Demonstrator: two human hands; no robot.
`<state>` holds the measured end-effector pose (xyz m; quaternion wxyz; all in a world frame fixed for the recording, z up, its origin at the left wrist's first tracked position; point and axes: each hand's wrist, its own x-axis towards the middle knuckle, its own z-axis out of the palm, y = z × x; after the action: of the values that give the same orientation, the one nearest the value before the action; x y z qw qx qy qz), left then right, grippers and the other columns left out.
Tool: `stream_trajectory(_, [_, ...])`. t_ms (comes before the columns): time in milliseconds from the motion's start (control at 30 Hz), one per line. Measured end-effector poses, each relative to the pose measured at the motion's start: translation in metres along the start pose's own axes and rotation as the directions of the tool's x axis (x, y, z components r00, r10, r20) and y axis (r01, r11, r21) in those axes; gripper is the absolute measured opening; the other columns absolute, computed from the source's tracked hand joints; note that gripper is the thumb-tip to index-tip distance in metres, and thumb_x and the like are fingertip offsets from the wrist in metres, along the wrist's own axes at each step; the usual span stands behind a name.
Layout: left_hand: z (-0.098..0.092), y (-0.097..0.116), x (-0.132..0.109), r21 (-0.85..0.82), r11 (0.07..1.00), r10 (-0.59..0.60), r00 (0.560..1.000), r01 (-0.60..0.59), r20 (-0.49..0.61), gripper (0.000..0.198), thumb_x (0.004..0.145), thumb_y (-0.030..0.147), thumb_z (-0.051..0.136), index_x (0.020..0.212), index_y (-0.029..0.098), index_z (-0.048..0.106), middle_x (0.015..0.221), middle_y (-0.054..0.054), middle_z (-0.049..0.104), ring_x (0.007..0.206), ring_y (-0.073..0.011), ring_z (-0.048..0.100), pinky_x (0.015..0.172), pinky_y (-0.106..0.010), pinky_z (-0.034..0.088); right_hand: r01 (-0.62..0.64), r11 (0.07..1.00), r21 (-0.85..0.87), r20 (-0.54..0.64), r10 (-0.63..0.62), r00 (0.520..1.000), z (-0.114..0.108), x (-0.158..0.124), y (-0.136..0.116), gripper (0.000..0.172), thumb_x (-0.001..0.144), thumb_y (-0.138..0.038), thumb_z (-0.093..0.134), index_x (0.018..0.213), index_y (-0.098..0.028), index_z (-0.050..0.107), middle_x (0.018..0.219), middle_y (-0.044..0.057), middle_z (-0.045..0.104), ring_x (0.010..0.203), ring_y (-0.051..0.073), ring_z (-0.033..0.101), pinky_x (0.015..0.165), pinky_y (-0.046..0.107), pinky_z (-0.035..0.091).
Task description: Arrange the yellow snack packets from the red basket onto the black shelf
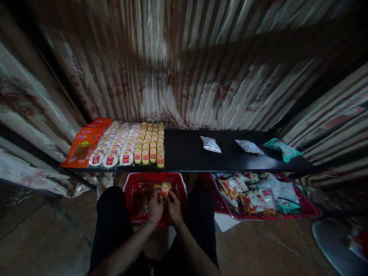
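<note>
Both of my hands meet over a red plastic basket (184, 188) between my knees. Between the fingertips of my left hand (155, 207) and my right hand (174, 207) is a small yellow wrapped snack cake (165, 188) with a red and white label, held upright. More yellow packets (143, 191) lie in the basket below, dim and partly hidden by my hands. Ahead on the black shelf (184, 153), rows of similar yellow snack cakes (145, 153) stand beside rows of round white packaged cakes (110, 159).
Orange snack bags (81, 148) stand at the shelf's left end. Toward the right lie a white packet (211, 144), another white packet (249, 147) and a green packet (284, 149). A second red basket (312, 211) holds several snack bags (257, 200). Striped sheeting (184, 76) hangs behind the shelf.
</note>
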<state>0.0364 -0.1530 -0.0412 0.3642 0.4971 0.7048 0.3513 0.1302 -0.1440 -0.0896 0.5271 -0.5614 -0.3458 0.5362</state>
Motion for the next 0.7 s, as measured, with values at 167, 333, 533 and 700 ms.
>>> stream_trajectory(167, [0.000, 0.015, 0.003, -0.034, 0.999, 0.024, 1.000, -0.024, 0.005, 0.023, 0.083, 0.011, 0.044, 0.099, 0.019, 0.058, 0.107, -0.007, 0.067, 0.102, -0.0169, 0.062, 0.097, -0.030, 0.044, 0.051, 0.996, -0.072, -0.064, -0.056, 0.996, -0.005, 0.003, -0.018, 0.048, 0.067, -0.049, 0.070, 0.104, -0.019, 0.069, 0.106, 0.009, 0.073, 0.101, 0.028, 0.067, 0.093, 0.041, 0.051])
stream_trajectory(333, [0.001, 0.039, 0.007, -0.068, 0.993, 0.097, 0.995, -0.097, -0.013, 0.024, 0.083, 0.012, 0.043, 0.100, 0.019, 0.058, 0.107, -0.009, 0.066, 0.103, -0.0173, 0.060, 0.097, -0.029, 0.044, 0.127, 0.965, -0.228, -0.052, -0.143, 0.988, -0.013, 0.009, -0.047, 0.041, 0.074, -0.043, 0.063, 0.108, -0.021, 0.068, 0.111, 0.009, 0.072, 0.104, 0.026, 0.066, 0.100, 0.041, 0.047])
stream_trajectory(533, [-0.002, 0.073, 0.015, -0.092, 0.982, 0.166, 0.986, -0.167, -0.024, 0.029, 0.082, 0.011, 0.042, 0.105, 0.018, 0.060, 0.111, -0.010, 0.064, 0.108, -0.0187, 0.059, 0.101, -0.032, 0.042, 0.226, 0.936, -0.269, -0.036, -0.244, 0.969, -0.017, 0.024, -0.082, 0.038, 0.077, -0.042, 0.060, 0.107, -0.021, 0.067, 0.109, 0.008, 0.072, 0.100, 0.024, 0.067, 0.095, 0.038, 0.049])
stream_trajectory(700, [-0.002, 0.099, 0.035, -0.131, 0.969, 0.208, 0.978, -0.208, -0.020, 0.033, 0.085, 0.014, 0.040, 0.113, 0.019, 0.058, 0.119, -0.009, 0.062, 0.113, -0.0178, 0.057, 0.104, -0.032, 0.041, 0.305, 0.897, -0.319, -0.012, -0.326, 0.945, -0.017, 0.051, -0.111, 0.036, 0.077, -0.041, 0.060, 0.106, -0.020, 0.067, 0.105, 0.008, 0.073, 0.097, 0.024, 0.067, 0.092, 0.037, 0.050])
